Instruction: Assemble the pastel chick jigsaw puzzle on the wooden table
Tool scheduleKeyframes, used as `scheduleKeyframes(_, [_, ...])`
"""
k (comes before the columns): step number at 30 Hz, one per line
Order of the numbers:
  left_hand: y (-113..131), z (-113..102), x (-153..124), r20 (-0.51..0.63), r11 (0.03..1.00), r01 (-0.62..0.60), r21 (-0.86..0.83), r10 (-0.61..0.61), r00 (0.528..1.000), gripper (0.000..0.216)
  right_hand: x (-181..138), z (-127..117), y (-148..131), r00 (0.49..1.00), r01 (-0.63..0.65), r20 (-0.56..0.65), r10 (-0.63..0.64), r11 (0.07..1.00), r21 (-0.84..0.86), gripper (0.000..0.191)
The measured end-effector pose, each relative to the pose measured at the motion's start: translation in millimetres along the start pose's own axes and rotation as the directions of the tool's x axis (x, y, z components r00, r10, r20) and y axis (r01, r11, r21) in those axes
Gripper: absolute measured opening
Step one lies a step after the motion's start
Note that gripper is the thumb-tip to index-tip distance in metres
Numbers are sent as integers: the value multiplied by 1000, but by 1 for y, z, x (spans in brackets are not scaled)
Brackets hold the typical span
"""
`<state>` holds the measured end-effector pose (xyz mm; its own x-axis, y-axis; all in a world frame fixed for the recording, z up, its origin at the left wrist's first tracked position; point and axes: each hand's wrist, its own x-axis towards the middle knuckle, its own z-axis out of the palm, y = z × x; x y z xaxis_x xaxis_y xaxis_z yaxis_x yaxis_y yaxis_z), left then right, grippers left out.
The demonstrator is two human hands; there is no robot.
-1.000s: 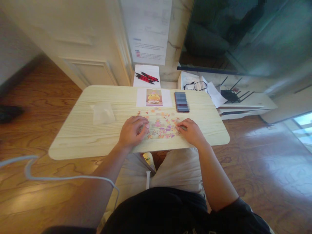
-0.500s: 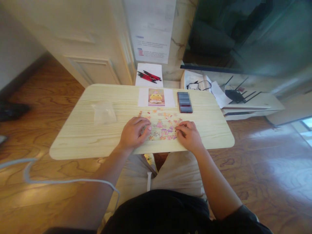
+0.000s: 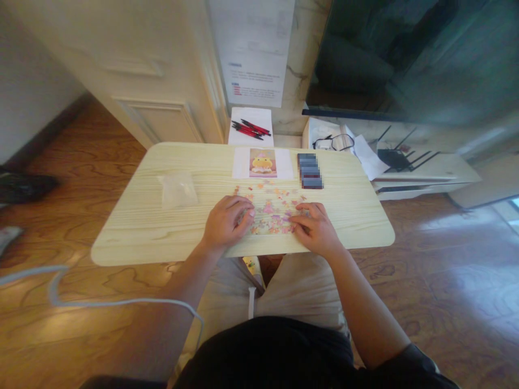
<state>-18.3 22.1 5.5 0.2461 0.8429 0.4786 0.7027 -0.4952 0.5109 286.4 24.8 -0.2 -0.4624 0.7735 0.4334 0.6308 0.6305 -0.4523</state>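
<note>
Small jigsaw puzzle pieces (image 3: 267, 207) in pink, orange and purple lie loosely spread on the light wood-grain table (image 3: 133, 227). My left hand (image 3: 229, 222) rests at the left edge of the pieces, fingers bent and thumb apart, with nothing visible in its grasp. From the right, my right hand (image 3: 316, 227) reaches over the pieces, its index finger stretched out and touching purple ones. Its fingers are apart. Both hands cover some pieces. Behind them is a sheet with a printed picture (image 3: 263, 163) of a yellow cartoon figure.
A clear plastic bag (image 3: 178, 190) lies on the table's left side. A phone (image 3: 310, 171) is at the back right. Past the far edge are red and black pens (image 3: 251, 129) on white paper and a router (image 3: 393, 159). A pale cable (image 3: 121, 301) hangs by my left arm.
My right hand's fingers have opened from a pinch, and the index finger now reaches left onto the purple pieces. My left hand stays about the same. The view has shifted slightly.
</note>
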Motion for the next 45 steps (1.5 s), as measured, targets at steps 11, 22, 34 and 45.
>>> scheduleKeyframes(11, [0,0,0,-3,1000,4,3,-4,1000,20,1,1,0,998,-22,-54,23,999,28,27])
scheduleKeyframes(22, [1,0,-1,-3,1000,24,-3,-24,1000,23,-1,-1,2,1000,-25,6,25,998,60,42])
scheduleKeyframes(34, [3,-1,-1,-38,999,18,-38,-20,999,30,-1,-2,2,999,-1,-35,4,997,80,34])
scheduleKeyframes(45, [-3,0,-2,-141,976,109,-187,-137,981,45,-2,-4,-2,1000,-12,-21,14,993,116,25])
